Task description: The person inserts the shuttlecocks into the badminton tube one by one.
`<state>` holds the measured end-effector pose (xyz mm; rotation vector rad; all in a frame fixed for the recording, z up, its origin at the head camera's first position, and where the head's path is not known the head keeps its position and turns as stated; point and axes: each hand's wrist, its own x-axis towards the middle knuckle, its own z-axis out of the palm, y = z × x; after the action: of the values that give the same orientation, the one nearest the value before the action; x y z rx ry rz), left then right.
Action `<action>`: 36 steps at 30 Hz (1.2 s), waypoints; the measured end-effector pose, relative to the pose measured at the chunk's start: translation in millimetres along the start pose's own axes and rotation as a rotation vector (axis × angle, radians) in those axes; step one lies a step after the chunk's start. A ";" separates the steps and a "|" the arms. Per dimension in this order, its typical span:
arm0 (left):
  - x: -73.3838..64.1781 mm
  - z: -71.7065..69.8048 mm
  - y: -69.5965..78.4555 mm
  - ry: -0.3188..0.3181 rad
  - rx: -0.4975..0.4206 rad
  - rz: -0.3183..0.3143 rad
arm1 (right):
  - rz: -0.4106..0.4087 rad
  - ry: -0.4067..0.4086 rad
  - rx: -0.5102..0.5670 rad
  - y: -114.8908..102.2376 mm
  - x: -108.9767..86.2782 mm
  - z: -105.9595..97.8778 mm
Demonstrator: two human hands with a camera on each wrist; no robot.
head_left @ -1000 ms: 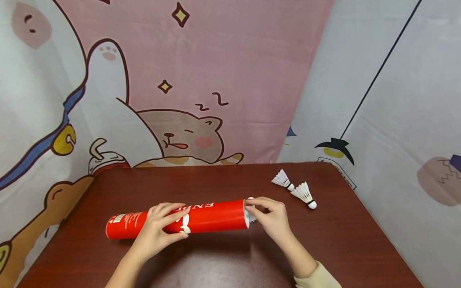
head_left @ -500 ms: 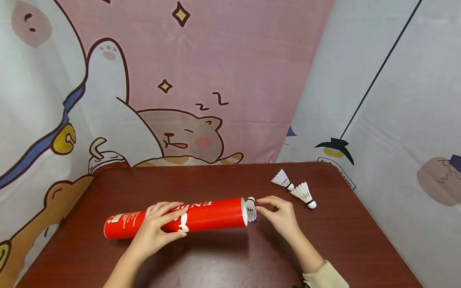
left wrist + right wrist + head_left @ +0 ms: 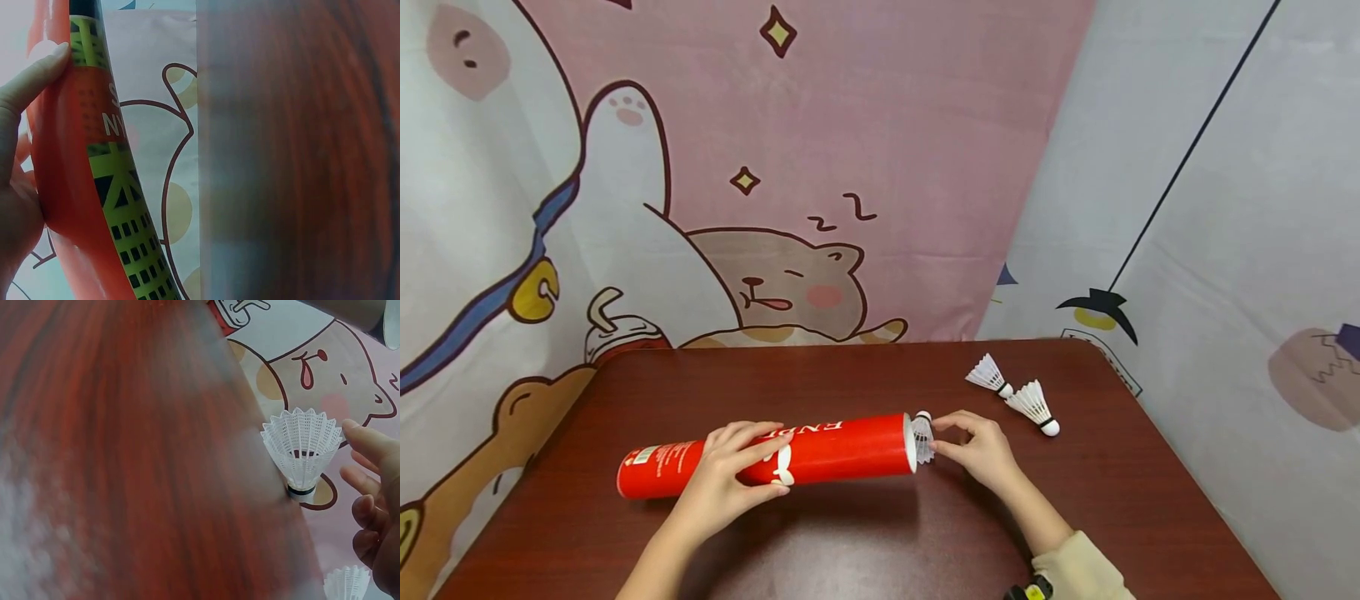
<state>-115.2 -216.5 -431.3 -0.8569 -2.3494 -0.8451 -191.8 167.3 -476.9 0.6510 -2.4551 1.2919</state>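
Observation:
A long red shuttlecock tube point(image 3: 850, 447) with white print lies across the middle of the head view, its open end towards the right. My left hand point(image 3: 722, 475) grips it near its middle, thumb in front and fingers over the top. Right beside the mouth is a white shuttlecock point(image 3: 922, 437) with a dark band, its cork pointing away. My right hand point(image 3: 981, 450) is at its right with thumb and fingers spread. In the right wrist view the thumb tip appears next to the skirt of this shuttlecock point(image 3: 303, 447); I cannot tell whether they touch.
Two more white shuttlecocks, a farther one point(image 3: 988, 375) and a nearer one point(image 3: 1033, 406), lie close together at the back right of the brown table point(image 3: 865, 550). A printed curtain point(image 3: 910, 167) stands behind the table and at both sides.
My right hand has drawn back from the tube's mouth to the right, its fingers apart now. Both tube and left hand have stayed nearly still. The shuttlecock by the mouth shows more fully.

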 end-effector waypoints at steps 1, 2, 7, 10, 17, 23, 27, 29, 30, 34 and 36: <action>0.1 0.0 0.2 -0.001 0.001 0.000 | 0.010 -0.003 -0.013 0.8 -0.4 0.7; 0.1 0.2 0.3 0.000 0.000 0.002 | 0.015 -0.004 -0.025 1.5 -0.6 1.3; 0.2 0.6 0.1 0.007 -0.001 0.015 | 0.035 -0.009 -0.087 4.8 -1.9 5.3; 0.1 0.7 0.2 0.005 -0.002 0.013 | 0.033 -0.002 -0.108 6.1 -3.1 8.0; 0.4 0.8 0.3 0.003 0.002 0.017 | 0.079 0.009 -0.145 6.4 -5.6 11.2; 0.0 0.4 0.8 0.003 0.004 0.015 | 0.116 0.036 -0.144 5.1 -6.8 11.1; -0.1 0.3 0.7 -0.001 0.002 0.009 | 0.126 0.084 -0.153 4.7 -8.5 10.7; -0.2 0.1 0.9 -0.002 -0.001 0.007 | 0.117 0.118 -0.160 4.3 -9.0 10.2; -0.1 0.1 0.7 -0.002 0.000 0.007 | 0.110 0.136 -0.159 4.1 -9.1 9.9; -0.1 0.0 0.6 -0.003 0.001 0.007 | 0.077 0.200 -0.158 4.1 -10.0 8.0; -0.2 -0.1 0.7 -0.004 0.003 0.006 | 0.061 0.225 -0.157 4.5 -10.7 6.6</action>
<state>-114.6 -216.2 -431.0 -0.8646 -2.3503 -0.8380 -185.2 166.7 -488.6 0.3726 -2.3753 1.1127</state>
